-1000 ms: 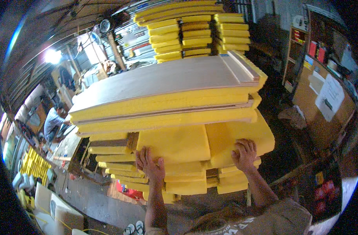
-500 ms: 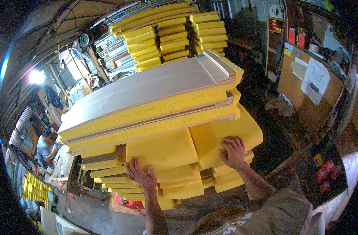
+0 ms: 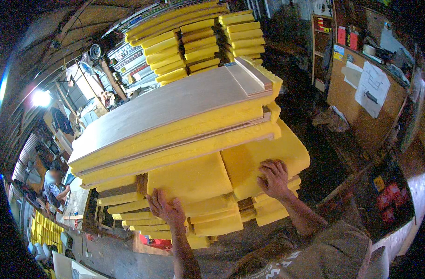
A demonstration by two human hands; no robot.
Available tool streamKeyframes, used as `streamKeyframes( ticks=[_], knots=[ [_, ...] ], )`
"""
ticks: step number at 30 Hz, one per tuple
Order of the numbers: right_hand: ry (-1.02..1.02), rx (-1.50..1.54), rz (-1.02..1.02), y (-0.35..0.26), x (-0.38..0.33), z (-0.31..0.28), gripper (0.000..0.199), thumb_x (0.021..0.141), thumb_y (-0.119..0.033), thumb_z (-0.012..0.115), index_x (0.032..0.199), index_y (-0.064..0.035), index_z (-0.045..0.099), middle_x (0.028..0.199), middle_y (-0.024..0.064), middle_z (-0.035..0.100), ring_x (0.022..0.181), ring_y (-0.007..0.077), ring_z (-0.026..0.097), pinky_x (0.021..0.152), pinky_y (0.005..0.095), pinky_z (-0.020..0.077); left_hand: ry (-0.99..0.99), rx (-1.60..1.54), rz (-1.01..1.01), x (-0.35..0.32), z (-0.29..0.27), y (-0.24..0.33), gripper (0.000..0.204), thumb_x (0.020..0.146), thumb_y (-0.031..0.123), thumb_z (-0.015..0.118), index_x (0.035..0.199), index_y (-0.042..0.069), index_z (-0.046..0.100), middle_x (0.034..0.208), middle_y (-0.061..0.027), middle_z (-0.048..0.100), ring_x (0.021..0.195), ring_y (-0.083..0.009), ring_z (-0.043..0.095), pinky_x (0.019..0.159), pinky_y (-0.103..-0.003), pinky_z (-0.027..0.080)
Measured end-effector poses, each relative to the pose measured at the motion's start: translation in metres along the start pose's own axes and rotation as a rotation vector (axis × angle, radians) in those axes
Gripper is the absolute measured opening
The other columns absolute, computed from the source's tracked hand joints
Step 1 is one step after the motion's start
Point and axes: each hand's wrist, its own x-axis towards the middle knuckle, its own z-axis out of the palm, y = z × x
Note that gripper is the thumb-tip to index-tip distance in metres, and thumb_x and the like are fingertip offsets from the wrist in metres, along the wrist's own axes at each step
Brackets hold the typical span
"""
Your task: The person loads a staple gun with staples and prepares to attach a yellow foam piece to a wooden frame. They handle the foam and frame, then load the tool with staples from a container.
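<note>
Two yellow foam-padded pieces lie side by side on a stack: the left foam piece (image 3: pixel 189 174) and the right foam piece (image 3: pixel 268 151). My left hand (image 3: pixel 168 208) rests on the near left corner of the left piece, its fingers spread and slightly bent. On top of the right piece lies my right hand (image 3: pixel 274 179), fingers apart and a little curled against the foam. Behind both hands, long plywood boards (image 3: pixel 170 104) with yellow foam edges are piled up and overlap the far part of the two pieces. More padded pieces (image 3: pixel 217 221) sit in layers underneath.
Tall stacks of yellow padded pieces (image 3: pixel 166 56) stand at the back. A wooden board with pinned sheets (image 3: pixel 373 90) is on the right, above a dark box with red items (image 3: pixel 391 200). At far left, a person (image 3: pixel 54 183) is at a workbench (image 3: pixel 75 202).
The view has shifted slightly, so the stack sits a little further left. Both hands stay on the same foam pieces; the fingers of my left hand look a bit more bent.
</note>
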Motion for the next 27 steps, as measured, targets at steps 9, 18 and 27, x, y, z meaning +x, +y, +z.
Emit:
streamKeyframes(
  ticks=[9, 18, 27],
  knots=[
    [0.008, -0.001, -0.014, 0.003, 0.001, 0.002, 0.032, 0.070, -0.025, 0.066, 0.095, -0.0101, 0.054, 0.104, 0.0076, 0.056, 0.096, 0.0293, 0.052, 0.086, 0.0476, 0.0389, -0.026, -0.013, -0.038, 0.005, -0.008, 0.011, 0.059, 0.088, 0.048, 0.038, 0.127, 0.005, 0.042, 0.134, -0.0154, 0.040, 0.129, -0.0408, 0.023, 0.103, -0.054, 0.015],
    [0.017, -0.006, -0.013, 0.002, 0.001, 0.003, 0.032, 0.070, -0.026, 0.067, 0.096, -0.0103, 0.056, 0.104, 0.0073, 0.057, 0.098, 0.0292, 0.052, 0.088, 0.0479, 0.0380, -0.046, -0.005, -0.057, 0.002, -0.006, 0.007, 0.059, 0.088, 0.048, 0.038, 0.128, 0.004, 0.041, 0.135, -0.0156, 0.038, 0.129, -0.0409, 0.023, 0.103, -0.053, 0.015],
    [-0.028, -0.015, -0.002, 0.002, 0.002, 0.002, 0.033, 0.069, -0.025, 0.067, 0.097, -0.0103, 0.056, 0.104, 0.0077, 0.056, 0.100, 0.0301, 0.051, 0.090, 0.0481, 0.0374, -0.018, -0.002, -0.028, 0.003, -0.006, 0.006, 0.059, 0.088, 0.048, 0.038, 0.128, 0.005, 0.039, 0.135, -0.0155, 0.037, 0.129, -0.0407, 0.023, 0.103, -0.053, 0.015]
  ],
)
